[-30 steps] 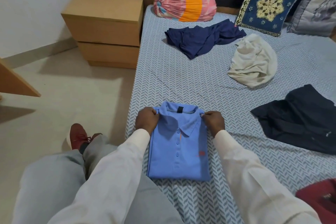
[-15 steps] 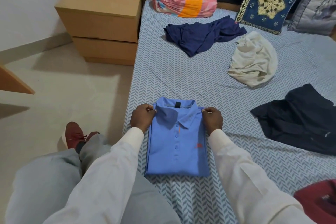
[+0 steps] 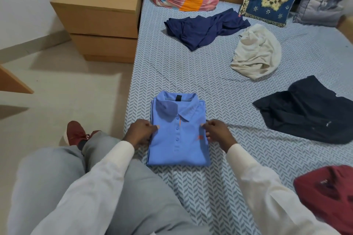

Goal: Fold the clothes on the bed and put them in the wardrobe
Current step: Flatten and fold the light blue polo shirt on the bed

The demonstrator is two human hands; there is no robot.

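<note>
**Blue shirt (image 3: 178, 139) folded, held at both side edges**

Blue shirt lies folded, front up, on the bed (image 3: 191, 74) near its edge. Left hand (image 3: 142, 131) and right hand (image 3: 215, 129) each pinch one side edge below the collar. Each grip is closed on fabric, with the shirt squarely between them. Judgement: the matched hold suits lifting the bundle without spoiling the fold. Navy garment (image 3: 206, 28) and cream garment (image 3: 257, 53) lie unfolded beyond.

L grip (image 3: 142, 133), R grip (image 3: 216, 131): curled fingers.

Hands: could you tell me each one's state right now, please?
Left hand: grips the left edge of the blue polo shirt.
Right hand: pinches its right edge.
</note>
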